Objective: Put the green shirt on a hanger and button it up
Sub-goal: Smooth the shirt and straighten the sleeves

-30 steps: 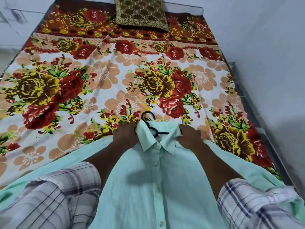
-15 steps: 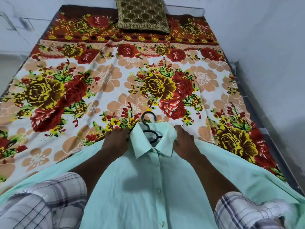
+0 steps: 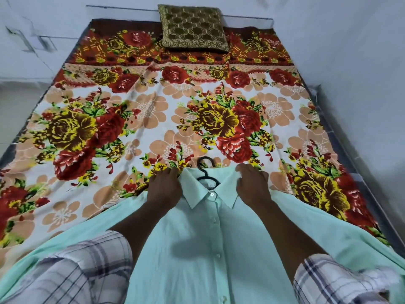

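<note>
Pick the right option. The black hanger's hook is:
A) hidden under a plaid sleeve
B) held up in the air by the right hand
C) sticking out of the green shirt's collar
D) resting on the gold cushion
C: the hook pokes out of the collar of the green shirt, lying on the bedspread between the left hand and the right hand.

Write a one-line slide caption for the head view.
Left hand and right hand grip shoulders of a green shirt on a black hanger, atop a floral bedspread.
</note>
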